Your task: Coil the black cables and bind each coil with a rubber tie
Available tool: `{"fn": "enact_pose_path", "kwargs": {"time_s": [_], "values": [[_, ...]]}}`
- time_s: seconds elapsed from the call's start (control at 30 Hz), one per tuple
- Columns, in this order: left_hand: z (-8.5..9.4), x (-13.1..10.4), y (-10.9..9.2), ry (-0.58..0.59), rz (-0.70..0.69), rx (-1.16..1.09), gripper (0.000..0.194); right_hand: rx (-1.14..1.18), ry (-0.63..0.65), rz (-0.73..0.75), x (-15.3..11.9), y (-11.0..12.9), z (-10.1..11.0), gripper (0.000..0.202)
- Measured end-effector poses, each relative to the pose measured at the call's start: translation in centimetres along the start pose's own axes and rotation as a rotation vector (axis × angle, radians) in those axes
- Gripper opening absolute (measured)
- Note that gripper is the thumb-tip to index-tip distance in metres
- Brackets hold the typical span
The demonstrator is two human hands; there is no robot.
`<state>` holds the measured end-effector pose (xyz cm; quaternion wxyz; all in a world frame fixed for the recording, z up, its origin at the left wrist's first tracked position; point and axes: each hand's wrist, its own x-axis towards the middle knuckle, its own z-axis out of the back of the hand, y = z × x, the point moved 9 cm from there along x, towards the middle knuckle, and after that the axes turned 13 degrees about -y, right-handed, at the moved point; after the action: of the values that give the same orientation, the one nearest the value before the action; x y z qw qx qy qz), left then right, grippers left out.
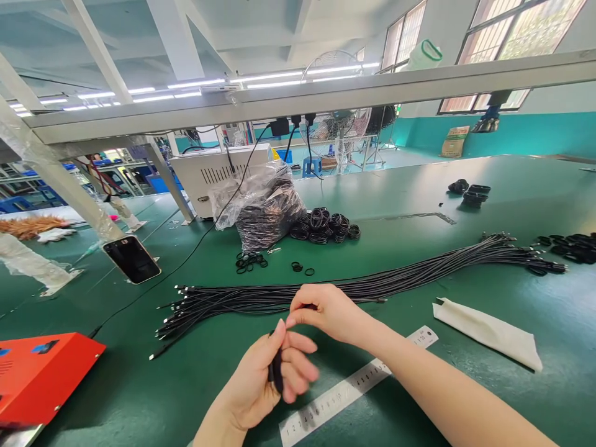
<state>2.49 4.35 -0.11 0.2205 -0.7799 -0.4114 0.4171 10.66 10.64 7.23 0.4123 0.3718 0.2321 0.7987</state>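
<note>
My left hand [261, 379] is curled around a dark coiled cable [276, 371], partly hidden by the palm and thumb; its fingers are slightly blurred. Just above it, my right hand [330, 313] has thumb and forefinger pinched together close to the left fingertips. A bit of black shows inside that right hand, too small to name. Behind both hands a long bundle of black cables [395, 276] with metal-tipped ends lies across the green table [139, 385]. A steel ruler [335, 400] lies under my right forearm.
Coiled black cables [326, 225] are heaped beside a clear plastic bag [265, 211]. Small black rings [251, 262] lie in front. A phone [132, 259] leans at left, above a red box [46, 375]. A folded cream cloth [487, 332] and more black coils [577, 248] lie right.
</note>
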Motion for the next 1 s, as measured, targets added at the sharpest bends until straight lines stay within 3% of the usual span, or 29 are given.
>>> {"fn": "enact_pose_path", "kwargs": {"time_s": [0.13, 0.23, 0.33, 0.43, 0.53, 0.63, 0.8, 0.9, 1.0], "values": [[1.1, -0.2, -3.2, 0.07, -0.106, -0.335, 0.054, -0.077, 0.078, -0.125, -0.4, -1.4, -0.5, 0.025], [2.8, -0.2, -6.0, 0.044, -0.23, -0.518, 0.047, -0.256, 0.156, -0.188, -1.1, -2.4, -0.8, 0.029], [4.4, -0.1, -8.0, 0.03, -0.356, -0.624, 0.049, -0.419, 0.232, -0.187, -1.8, -2.7, -0.9, 0.027], [5.3, 0.3, -8.7, 0.051, -0.416, -0.627, 0.051, -0.492, 0.265, -0.153, -2.3, -1.7, -0.7, 0.019], [6.1, 0.9, -8.8, -0.014, -0.467, -0.586, 0.051, -0.51, 0.311, -0.092, -3.2, 0.1, -1.0, 0.01], [6.6, 1.3, -8.4, -0.142, -0.487, -0.529, 0.049, -0.503, 0.366, -0.049, -4.2, 1.9, -1.5, 0.023], [5.8, 1.3, -7.3, -0.316, -0.543, -0.242, 0.039, -0.511, 0.347, 0.101, -4.6, 5.0, -1.7, 0.021], [4.0, 1.6, -5.2, -0.278, -0.466, 0.037, 0.035, -0.473, 0.253, 0.146, -3.7, 5.6, -0.9, 0.018], [2.1, 1.7, -2.9, -0.168, -0.349, 0.221, 0.034, -0.386, 0.15, 0.087, -2.4, 4.3, 0.0, 0.02]]}}
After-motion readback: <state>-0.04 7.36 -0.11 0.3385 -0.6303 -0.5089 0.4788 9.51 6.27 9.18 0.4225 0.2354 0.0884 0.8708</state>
